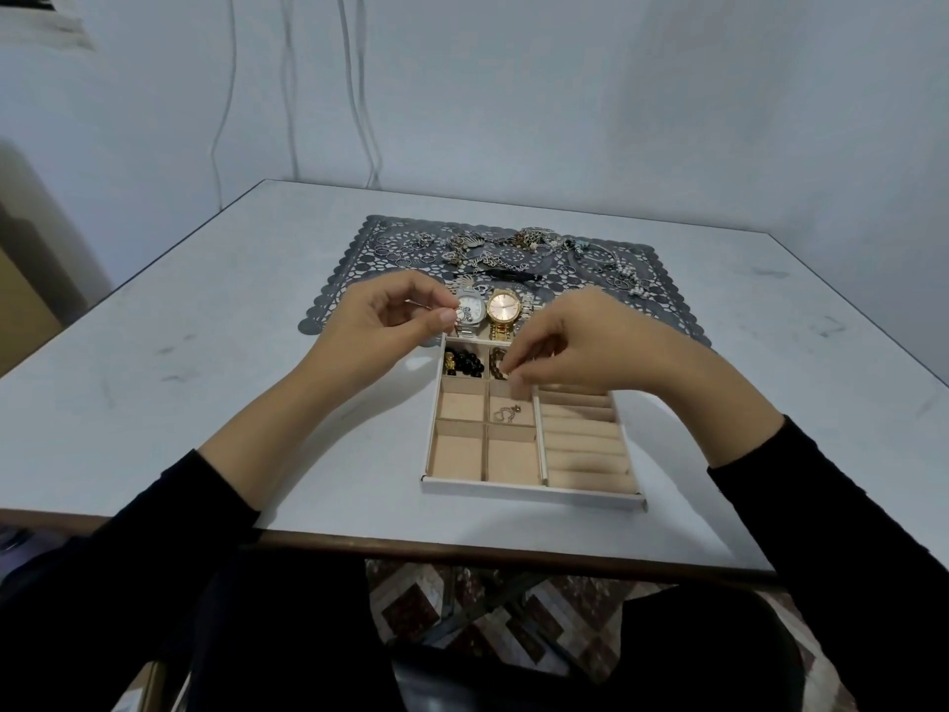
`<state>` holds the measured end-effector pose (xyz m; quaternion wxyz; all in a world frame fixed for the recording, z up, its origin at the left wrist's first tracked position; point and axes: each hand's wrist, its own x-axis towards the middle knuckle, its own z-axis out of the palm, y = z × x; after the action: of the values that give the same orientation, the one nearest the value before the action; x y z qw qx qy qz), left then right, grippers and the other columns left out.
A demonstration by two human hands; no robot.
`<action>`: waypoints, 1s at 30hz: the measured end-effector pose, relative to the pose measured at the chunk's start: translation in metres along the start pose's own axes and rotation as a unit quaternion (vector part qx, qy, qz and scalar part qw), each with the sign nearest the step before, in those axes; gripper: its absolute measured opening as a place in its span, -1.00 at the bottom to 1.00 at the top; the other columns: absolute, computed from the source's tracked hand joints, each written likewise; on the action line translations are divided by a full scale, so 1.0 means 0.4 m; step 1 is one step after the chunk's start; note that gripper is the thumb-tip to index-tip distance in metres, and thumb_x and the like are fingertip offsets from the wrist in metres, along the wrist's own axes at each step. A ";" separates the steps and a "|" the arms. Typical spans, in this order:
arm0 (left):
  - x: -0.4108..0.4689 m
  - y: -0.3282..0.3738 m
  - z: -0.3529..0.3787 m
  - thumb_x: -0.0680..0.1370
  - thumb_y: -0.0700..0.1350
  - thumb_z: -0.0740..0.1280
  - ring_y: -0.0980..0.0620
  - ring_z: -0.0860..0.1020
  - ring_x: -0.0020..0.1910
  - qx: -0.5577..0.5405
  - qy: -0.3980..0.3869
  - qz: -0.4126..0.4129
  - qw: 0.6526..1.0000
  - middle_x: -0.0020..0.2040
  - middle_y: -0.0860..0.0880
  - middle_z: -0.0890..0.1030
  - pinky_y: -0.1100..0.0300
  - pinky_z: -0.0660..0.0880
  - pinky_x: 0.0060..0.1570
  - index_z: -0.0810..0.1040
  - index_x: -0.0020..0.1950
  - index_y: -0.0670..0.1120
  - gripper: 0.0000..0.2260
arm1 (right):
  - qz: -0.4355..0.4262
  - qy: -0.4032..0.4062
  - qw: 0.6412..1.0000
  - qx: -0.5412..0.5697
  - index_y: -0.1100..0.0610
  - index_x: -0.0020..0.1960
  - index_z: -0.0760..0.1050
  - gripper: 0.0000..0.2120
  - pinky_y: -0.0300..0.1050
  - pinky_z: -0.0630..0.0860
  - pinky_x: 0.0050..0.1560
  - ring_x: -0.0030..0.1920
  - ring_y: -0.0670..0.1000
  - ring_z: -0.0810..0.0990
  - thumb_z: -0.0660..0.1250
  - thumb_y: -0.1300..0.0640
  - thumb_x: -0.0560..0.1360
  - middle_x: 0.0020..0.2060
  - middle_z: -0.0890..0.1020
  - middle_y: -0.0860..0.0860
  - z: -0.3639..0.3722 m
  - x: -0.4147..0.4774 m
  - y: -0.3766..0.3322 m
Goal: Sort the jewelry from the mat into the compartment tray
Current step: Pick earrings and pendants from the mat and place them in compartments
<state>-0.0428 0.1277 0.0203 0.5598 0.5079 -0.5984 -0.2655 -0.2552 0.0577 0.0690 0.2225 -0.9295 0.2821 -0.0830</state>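
Left hand [390, 317]: pinch on silver charm [464, 316]

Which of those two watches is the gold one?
The gold watch, on the right of the pair, has a gold dial and band; the silver watch has a white face.

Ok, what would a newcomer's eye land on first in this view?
The two hands over the compartment tray: the left hand pinches a small silver piece at its far end, while the right hand pinches its fingertips above a middle compartment, holding what I cannot tell. Right behind them a silver watch and a gold watch lie side by side, and beyond, the dark lace-cut mat carries a heap of jewelry.
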 end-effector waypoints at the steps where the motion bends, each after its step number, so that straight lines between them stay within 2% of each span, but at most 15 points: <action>1: -0.001 0.001 0.000 0.49 -0.23 0.43 -0.07 0.60 -0.16 -0.001 0.000 -0.002 1.000 -0.16 -0.04 0.64 0.12 0.61 -0.03 0.63 -0.05 -0.08 -0.92 | 0.004 0.033 0.999 0.038 0.03 -0.04 0.69 -0.89 -0.45 0.48 -0.21 -0.24 -0.27 0.62 0.46 0.12 0.43 -0.24 0.70 -0.15 -0.005 -0.005 0.013; 3: -0.001 0.002 0.000 0.46 -0.16 0.44 -0.07 0.61 -0.16 -0.005 0.000 -0.007 1.000 -0.17 0.00 0.65 0.10 0.61 -0.01 0.64 -0.06 -0.06 -0.92 | 0.014 0.112 0.987 0.119 0.07 0.01 0.67 -0.87 -0.36 0.54 -0.16 -0.18 -0.18 0.65 0.43 0.12 0.47 -0.20 0.70 -0.10 -0.007 -0.011 0.049; 5: -0.001 0.002 0.001 0.43 -0.12 0.44 -0.05 0.62 -0.16 -0.005 -0.001 -0.009 1.000 -0.18 0.05 0.66 0.11 0.62 0.00 0.64 -0.08 -0.03 -0.91 | 0.038 0.200 0.967 0.152 0.08 0.08 0.63 -0.84 -0.33 0.55 -0.11 -0.13 -0.15 0.64 0.38 0.14 0.51 -0.14 0.68 -0.10 0.002 -0.012 0.094; 7: 0.000 0.001 0.002 0.45 -0.14 0.44 -0.02 0.62 -0.17 0.001 -0.003 -0.008 1.000 -0.19 0.06 0.66 0.14 0.61 -0.01 0.64 -0.08 -0.03 -0.92 | 0.078 0.274 0.948 0.141 0.05 0.13 0.60 -0.82 -0.39 0.53 -0.11 -0.11 -0.23 0.60 0.32 0.14 0.54 -0.10 0.64 -0.17 0.015 -0.011 0.143; 9: 0.000 0.002 0.005 0.45 -0.14 0.44 0.03 0.63 -0.18 0.004 -0.007 -0.009 1.000 -0.20 0.06 0.67 0.20 0.61 -0.02 0.64 -0.07 -0.04 -0.92 | 0.114 0.314 0.937 0.107 0.03 0.19 0.56 -0.78 -0.32 0.53 0.02 -0.02 -0.22 0.57 0.29 0.12 0.56 0.00 0.63 -0.15 0.025 -0.013 0.186; 11: -0.002 0.005 0.009 0.43 -0.11 0.44 0.07 0.64 -0.18 0.001 -0.014 -0.009 1.000 -0.20 0.06 0.67 0.21 0.60 -0.01 0.64 -0.06 -0.06 -0.89 | 0.142 0.317 0.935 0.071 0.06 0.26 0.53 -0.73 -0.23 0.43 0.15 0.12 -0.12 0.53 0.26 0.10 0.58 0.14 0.61 -0.05 0.033 -0.018 0.218; 13: -0.002 0.005 0.010 0.43 -0.10 0.43 0.09 0.64 -0.16 0.005 -0.018 -0.010 1.000 -0.19 0.06 0.67 0.15 0.60 0.02 0.64 -0.05 -0.07 -0.87 | 0.168 0.300 0.938 0.036 0.10 0.33 0.48 -0.68 -0.30 0.30 0.13 0.23 -0.04 0.49 0.22 0.09 0.60 0.24 0.56 0.00 0.040 -0.023 0.238; 15: -0.004 0.005 0.011 0.43 -0.10 0.43 0.10 0.65 -0.16 0.007 -0.025 -0.010 1.000 -0.18 0.06 0.67 0.12 0.59 0.05 0.64 -0.04 -0.08 -0.86 | 0.177 0.275 0.945 0.005 0.14 0.36 0.45 -0.66 -0.29 0.28 0.14 0.28 0.04 0.47 0.20 0.11 0.61 0.28 0.54 0.06 0.049 -0.026 0.253; 18: -0.006 0.005 0.011 0.43 -0.11 0.42 0.11 0.66 -0.14 0.010 -0.043 -0.008 0.999 -0.18 0.06 0.68 0.19 0.59 0.03 0.64 -0.03 -0.07 -0.86 | 0.180 0.230 0.956 -0.034 0.25 0.28 0.48 -0.69 -0.11 0.36 0.18 0.21 0.14 0.50 0.18 0.13 0.61 0.21 0.57 0.18 0.062 -0.029 0.264; 21: -0.004 0.010 0.008 0.43 -0.12 0.41 0.08 0.67 -0.11 0.014 -0.076 -0.012 0.997 -0.15 0.05 0.69 0.25 0.58 0.02 0.64 -0.02 -0.07 -0.86 | 0.178 0.191 0.964 -0.048 0.27 0.24 0.47 -0.71 -0.03 0.34 0.19 0.23 0.17 0.46 0.16 0.13 0.62 0.20 0.55 0.21 0.069 -0.031 0.262; 26: 0.003 0.024 -0.001 0.46 -0.14 0.41 0.10 0.65 -0.13 0.042 -0.167 -0.033 0.985 -0.15 0.03 0.69 0.31 0.54 -0.06 0.65 -0.03 -0.07 -0.88 | 0.177 0.185 0.966 -0.048 0.27 0.23 0.46 -0.71 -0.02 0.34 0.19 0.25 0.16 0.44 0.15 0.12 0.62 0.18 0.55 0.21 0.069 -0.031 0.264; 30: 0.013 0.040 -0.016 0.46 -0.15 0.40 0.11 0.64 -0.12 0.096 -0.248 -0.040 0.963 -0.16 0.06 0.68 0.31 0.52 -0.06 0.68 -0.08 -0.04 -0.91 | 0.169 0.189 0.966 -0.050 0.23 0.23 0.47 -0.72 -0.05 0.36 0.14 0.20 0.14 0.47 0.15 0.11 0.62 0.15 0.57 0.17 0.071 -0.029 0.270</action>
<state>-0.0408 0.1303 0.0381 0.3313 0.5008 -0.7207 -0.3465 -0.3097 -0.0056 -0.0062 0.1289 -0.8455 0.4761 -0.2044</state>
